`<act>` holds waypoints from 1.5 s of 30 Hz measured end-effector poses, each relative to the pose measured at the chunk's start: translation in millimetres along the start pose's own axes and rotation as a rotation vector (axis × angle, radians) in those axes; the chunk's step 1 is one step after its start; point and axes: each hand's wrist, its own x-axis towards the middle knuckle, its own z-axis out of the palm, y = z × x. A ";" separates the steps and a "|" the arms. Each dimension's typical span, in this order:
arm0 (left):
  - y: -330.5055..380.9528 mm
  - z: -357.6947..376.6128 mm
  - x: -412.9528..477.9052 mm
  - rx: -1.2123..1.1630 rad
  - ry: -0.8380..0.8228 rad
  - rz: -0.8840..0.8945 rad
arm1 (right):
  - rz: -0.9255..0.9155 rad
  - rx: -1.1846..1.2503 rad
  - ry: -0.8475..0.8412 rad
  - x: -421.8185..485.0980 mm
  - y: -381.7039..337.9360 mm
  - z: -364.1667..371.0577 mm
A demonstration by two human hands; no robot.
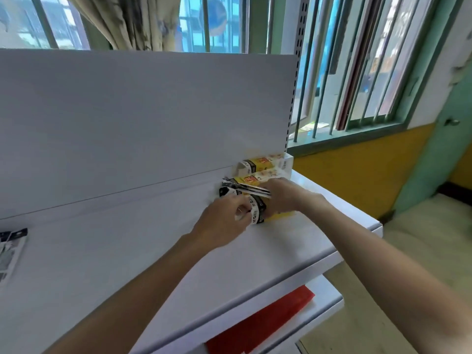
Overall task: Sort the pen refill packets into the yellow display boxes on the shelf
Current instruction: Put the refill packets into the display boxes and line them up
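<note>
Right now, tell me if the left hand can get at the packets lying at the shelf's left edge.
Probably yes. The left hand is busy at the yellow boxes, but bare shelf lies between it and the loose packets; nothing blocks the way. It would have to let go first.

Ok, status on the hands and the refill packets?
Left hand and right hand gripping black-and-white refill packets at front yellow cardboard display box. Nothing blocking.

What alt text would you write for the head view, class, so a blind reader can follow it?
Two bare hands, left and right, meet over black-and-white refill packets at yellow boxes near the right end of a white shelf. More packets lie at the shelf's far left, and something red sits on the shelf below.
</note>
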 end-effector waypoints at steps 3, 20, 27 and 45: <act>8.5 -0.4 7.7 0.065 -0.008 -0.049 | -0.035 0.130 0.127 13.6 7.9 -17.6; 36.2 81.6 21.2 -0.254 0.500 -0.312 | -0.095 0.859 0.408 -6.4 20.3 -28.8; 26.0 87.3 16.8 -0.312 0.468 -0.278 | -0.264 1.348 0.474 -12.2 31.7 -81.0; 18.0 79.8 12.7 -0.541 0.316 -0.357 | -0.579 0.971 0.554 22.0 9.5 -105.9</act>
